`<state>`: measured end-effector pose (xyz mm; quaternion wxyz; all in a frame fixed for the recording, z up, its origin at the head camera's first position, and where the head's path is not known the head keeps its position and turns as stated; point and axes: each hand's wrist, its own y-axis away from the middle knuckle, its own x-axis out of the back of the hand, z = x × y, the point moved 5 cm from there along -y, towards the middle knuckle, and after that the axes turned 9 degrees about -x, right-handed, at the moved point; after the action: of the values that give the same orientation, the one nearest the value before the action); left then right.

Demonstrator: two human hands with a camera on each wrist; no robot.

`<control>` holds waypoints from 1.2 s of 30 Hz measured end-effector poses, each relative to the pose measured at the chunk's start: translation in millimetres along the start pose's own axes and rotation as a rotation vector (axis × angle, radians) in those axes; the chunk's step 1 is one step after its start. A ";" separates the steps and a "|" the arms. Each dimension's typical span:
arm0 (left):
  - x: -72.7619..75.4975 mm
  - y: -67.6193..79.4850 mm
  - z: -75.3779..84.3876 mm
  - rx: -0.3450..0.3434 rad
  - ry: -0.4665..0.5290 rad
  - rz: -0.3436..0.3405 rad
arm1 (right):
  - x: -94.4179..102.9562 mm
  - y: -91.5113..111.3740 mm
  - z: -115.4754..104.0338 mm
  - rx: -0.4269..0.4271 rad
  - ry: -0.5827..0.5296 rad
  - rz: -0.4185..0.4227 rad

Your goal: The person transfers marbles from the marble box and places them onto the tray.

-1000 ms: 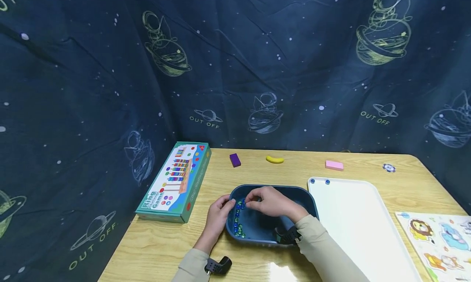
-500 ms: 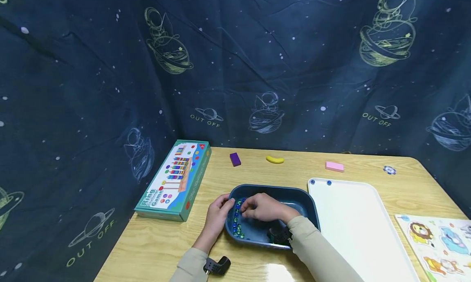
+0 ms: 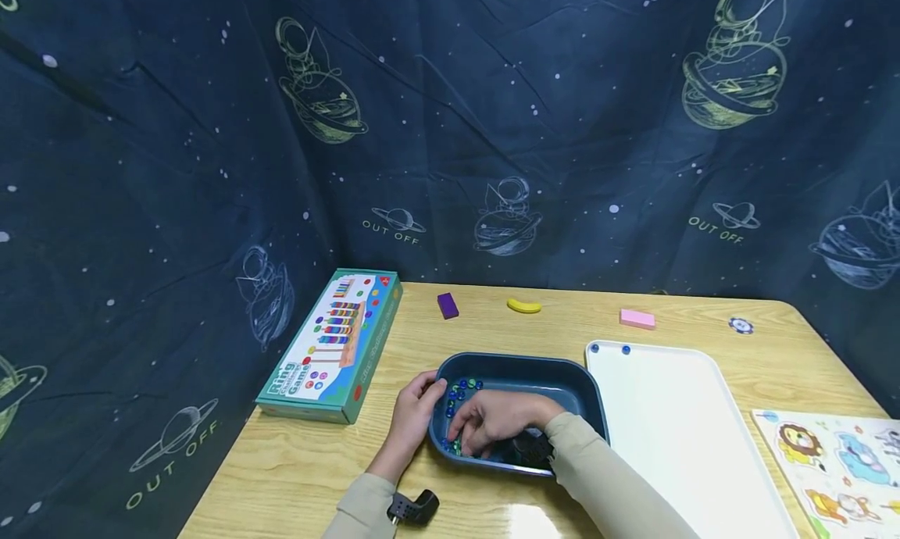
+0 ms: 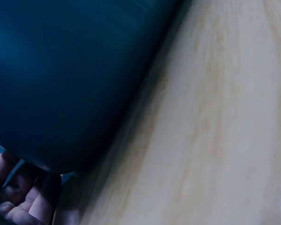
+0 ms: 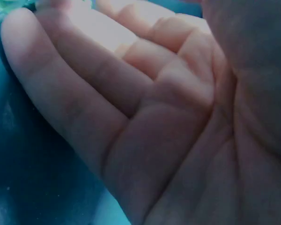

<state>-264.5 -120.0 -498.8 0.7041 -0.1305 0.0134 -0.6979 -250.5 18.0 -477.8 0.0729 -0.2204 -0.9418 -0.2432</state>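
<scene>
A dark blue plastic bin stands at the middle of the table. Glass marbles, blue and green, lie along its left side and far left corner. My left hand grips the bin's left wall, thumb at the rim; in the left wrist view its fingers lie against the outside. Inside the bin, my right hand reaches down with loosely bent fingers over marbles in the near left corner. Green marbles show beside its fingertips in the right wrist view; the hand hides part of the row.
Right of the bin lies a white tray, two blue marbles at its far edge. A boxed ring game sits left. Behind are a purple block, toy banana, pink block and chip. An animal puzzle lies far right.
My right hand has moved from the bin's far left corner toward its near left corner, uncovering marbles at the far end. My left hand stays on the bin's left wall.
</scene>
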 end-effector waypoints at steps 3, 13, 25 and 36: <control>0.9 0.3 0.1 0.008 0.006 0.009 | -1.8 -1.1 -0.4 0.008 0.027 -0.045; 5.1 -0.8 -1.9 -0.011 -0.021 0.022 | -3.2 -1.9 -5.8 0.017 0.085 -0.045; 3.4 0.9 5.8 -0.005 0.016 0.000 | 19.6 11.4 -17.6 0.115 0.218 0.222; 1.5 0.9 -1.8 -0.015 0.044 0.033 | 47.7 68.0 -38.2 0.163 0.335 0.520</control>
<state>-263.9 -121.8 -500.5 0.7140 -0.1202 0.0365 -0.6888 -261.3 70.8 -403.9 0.3039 -0.4042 -0.8452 -0.1730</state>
